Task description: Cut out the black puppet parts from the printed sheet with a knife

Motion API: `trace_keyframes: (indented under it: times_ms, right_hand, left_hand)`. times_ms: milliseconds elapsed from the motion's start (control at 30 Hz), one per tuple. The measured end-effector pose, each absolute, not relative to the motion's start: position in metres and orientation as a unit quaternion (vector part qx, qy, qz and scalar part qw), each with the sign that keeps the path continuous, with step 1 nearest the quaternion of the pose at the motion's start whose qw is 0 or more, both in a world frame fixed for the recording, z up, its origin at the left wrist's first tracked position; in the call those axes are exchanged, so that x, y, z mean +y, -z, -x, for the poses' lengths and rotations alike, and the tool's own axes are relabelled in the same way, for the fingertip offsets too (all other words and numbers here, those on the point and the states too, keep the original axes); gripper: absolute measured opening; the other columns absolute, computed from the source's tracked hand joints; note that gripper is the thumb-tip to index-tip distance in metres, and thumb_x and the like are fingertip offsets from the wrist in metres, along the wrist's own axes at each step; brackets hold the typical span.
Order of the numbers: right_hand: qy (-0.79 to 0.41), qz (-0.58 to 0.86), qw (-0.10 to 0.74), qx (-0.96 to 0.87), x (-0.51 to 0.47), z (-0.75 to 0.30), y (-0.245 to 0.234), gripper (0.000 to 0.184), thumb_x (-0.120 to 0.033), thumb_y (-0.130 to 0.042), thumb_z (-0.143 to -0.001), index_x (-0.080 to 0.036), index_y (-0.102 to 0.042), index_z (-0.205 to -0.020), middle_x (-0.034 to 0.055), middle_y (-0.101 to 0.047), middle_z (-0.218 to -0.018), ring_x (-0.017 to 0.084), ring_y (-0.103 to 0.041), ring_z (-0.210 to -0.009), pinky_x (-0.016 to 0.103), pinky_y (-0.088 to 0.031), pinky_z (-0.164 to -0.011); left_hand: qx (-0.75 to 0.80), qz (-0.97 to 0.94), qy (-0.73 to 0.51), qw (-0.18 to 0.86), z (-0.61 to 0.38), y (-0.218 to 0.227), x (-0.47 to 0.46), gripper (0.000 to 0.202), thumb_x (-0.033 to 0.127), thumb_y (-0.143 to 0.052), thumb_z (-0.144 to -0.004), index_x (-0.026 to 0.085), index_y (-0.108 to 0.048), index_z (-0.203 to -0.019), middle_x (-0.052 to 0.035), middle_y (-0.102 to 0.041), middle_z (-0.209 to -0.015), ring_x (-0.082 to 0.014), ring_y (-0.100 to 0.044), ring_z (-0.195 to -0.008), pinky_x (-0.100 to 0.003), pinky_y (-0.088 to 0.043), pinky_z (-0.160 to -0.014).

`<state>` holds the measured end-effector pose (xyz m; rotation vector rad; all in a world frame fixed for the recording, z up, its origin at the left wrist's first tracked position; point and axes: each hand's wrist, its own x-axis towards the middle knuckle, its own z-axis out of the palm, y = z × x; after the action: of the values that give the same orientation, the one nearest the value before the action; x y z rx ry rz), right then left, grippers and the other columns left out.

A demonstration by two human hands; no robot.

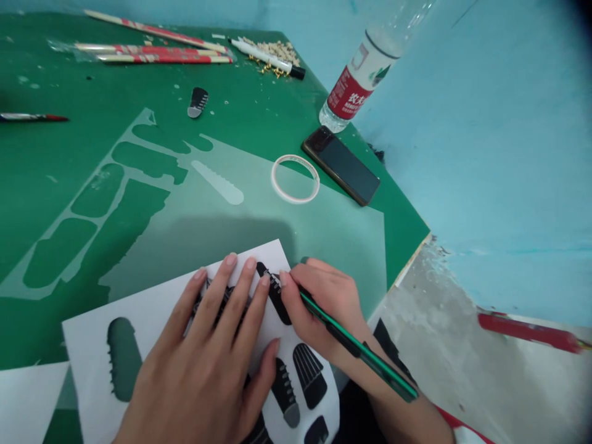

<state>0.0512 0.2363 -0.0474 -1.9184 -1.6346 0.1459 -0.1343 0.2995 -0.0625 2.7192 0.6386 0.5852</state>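
My right hand (324,296) grips a slim green and black craft knife (358,345). Its tip meets a black printed shape (276,295) near the top corner of a white paper sheet (90,345). Flat on that sheet lies my left hand (208,351), fingers stretched and slightly apart, covering some of the printed shapes. Right of the left thumb, a black shoe-like print (285,394) and a striped dark print (309,376) show. A shoe-shaped hole (124,361) opens in the sheet's left part, with green behind it.
Beneath the paper, a translucent sheet (324,240) with cut-out holes covers the green table (250,111). A tape roll (295,179), phone (342,165) and water bottle (351,89) stand beyond. Wrapped chopsticks (157,52), a marker (268,57), a brush (32,117) and a small cut-out (198,102) lie farther back.
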Motion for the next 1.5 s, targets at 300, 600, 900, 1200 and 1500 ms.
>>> trace_keyframes:
  times_ms: [300,600,900,1200,1500]
  right_hand:
    - [-0.057,0.727,0.300,-0.615,0.2358,-0.0508,0.0478,0.039,-0.017,-0.054,-0.107,-0.024,-0.042,-0.070,-0.0048,-0.048,-0.059,0.011,-0.042,-0.057,0.027,-0.037,-0.058]
    - [-0.070,0.730,0.296,-0.612,0.2351,-0.0508,0.0494,0.038,-0.017,-0.053,-0.107,-0.024,-0.042,-0.071,-0.0043,-0.049,-0.060,0.012,-0.042,-0.058,0.028,-0.037,-0.059]
    - [-0.082,0.727,0.301,-0.612,0.2344,-0.0502,0.0476,0.039,-0.016,-0.053,-0.106,-0.024,-0.039,-0.070,-0.0049,-0.045,-0.059,0.012,-0.040,-0.058,0.028,-0.036,-0.059]
    - [-0.087,0.726,0.302,-0.612,0.2345,-0.0505,0.0482,0.040,-0.016,-0.052,-0.106,-0.024,-0.039,-0.070,-0.0048,-0.044,-0.059,0.012,-0.038,-0.058,0.029,-0.035,-0.058]
    - [-0.070,0.737,0.317,-0.593,0.2338,-0.0509,0.0463,0.039,-0.018,-0.053,-0.107,-0.024,-0.042,-0.070,-0.0045,-0.046,-0.060,0.011,-0.042,-0.056,0.027,-0.035,-0.057]
  left_hand:
    - [0.221,-0.944,-0.203,0.139,0.1344,0.0619,0.3001,0.067,0.043,-0.055,-0.105,0.008,-0.049,-0.162,-0.0167,-0.049,-0.168,-0.0388,-0.048,-0.156,-0.053,-0.027,-0.134]
    - [0.207,-0.949,-0.203,0.129,0.1328,0.0599,0.3032,0.067,0.042,-0.057,-0.104,0.005,-0.052,-0.159,-0.0194,-0.051,-0.165,-0.0416,-0.052,-0.153,-0.053,-0.029,-0.132]
    - [0.221,-0.945,-0.190,0.147,0.1351,0.0597,0.3002,0.068,0.043,-0.057,-0.105,0.008,-0.048,-0.162,-0.0170,-0.048,-0.168,-0.0395,-0.046,-0.157,-0.053,-0.026,-0.134]
    - [0.207,-0.950,-0.196,0.128,0.1336,0.0593,0.3027,0.068,0.043,-0.057,-0.104,0.005,-0.050,-0.160,-0.0189,-0.050,-0.166,-0.0415,-0.050,-0.154,-0.054,-0.029,-0.132]
    - [0.219,-0.946,-0.192,0.145,0.1351,0.0604,0.3008,0.068,0.043,-0.057,-0.104,0.007,-0.050,-0.161,-0.0174,-0.048,-0.168,-0.0401,-0.046,-0.157,-0.053,-0.025,-0.135]
